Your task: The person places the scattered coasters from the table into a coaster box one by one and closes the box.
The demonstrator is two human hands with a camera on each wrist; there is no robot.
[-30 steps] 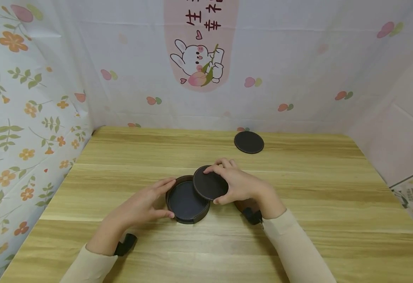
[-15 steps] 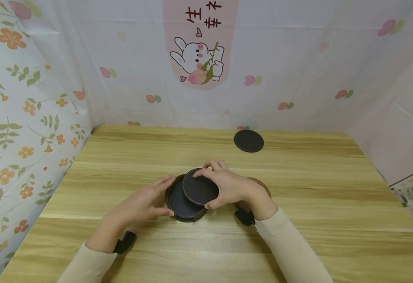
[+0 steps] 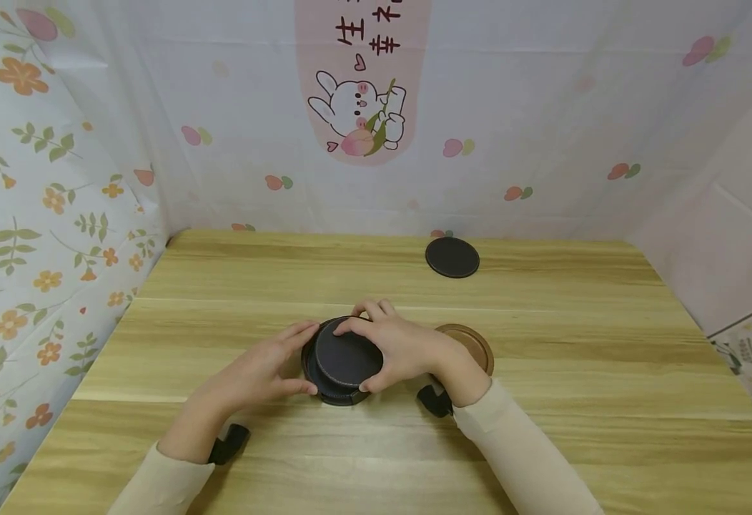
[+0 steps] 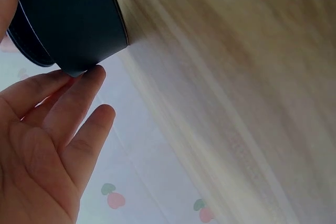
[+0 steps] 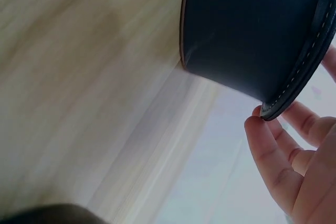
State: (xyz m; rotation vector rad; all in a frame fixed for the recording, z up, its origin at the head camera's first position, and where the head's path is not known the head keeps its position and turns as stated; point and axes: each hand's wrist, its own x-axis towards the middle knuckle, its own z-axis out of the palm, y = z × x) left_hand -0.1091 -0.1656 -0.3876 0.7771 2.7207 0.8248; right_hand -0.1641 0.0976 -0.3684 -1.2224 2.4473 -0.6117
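Observation:
A round black coaster (image 3: 348, 354) with a stitched edge is pinched at its rim by my right hand (image 3: 402, 349), thumb at the near side and fingers at the far side. It lies tilted over the mouth of a round black coaster holder (image 3: 336, 398), covering most of the opening. My left hand (image 3: 263, 368) holds the holder from the left, thumb near and fingers far. In the left wrist view, fingertips of the left hand (image 4: 52, 129) touch the holder's wall (image 4: 68, 19). The right wrist view has the coaster's stitched edge (image 5: 299, 85) jutting past the holder.
Another black coaster (image 3: 452, 257) lies flat near the table's back edge. A brown round piece with a raised rim (image 3: 472, 345) sits partly hidden behind the right wrist. A printed cloth (image 3: 511, 107) hangs behind the wooden table (image 3: 575, 343).
My right hand has carried the coaster leftward, from the holder's right rim to over its opening. More of the brown round piece now shows. The left hand has stayed on the holder.

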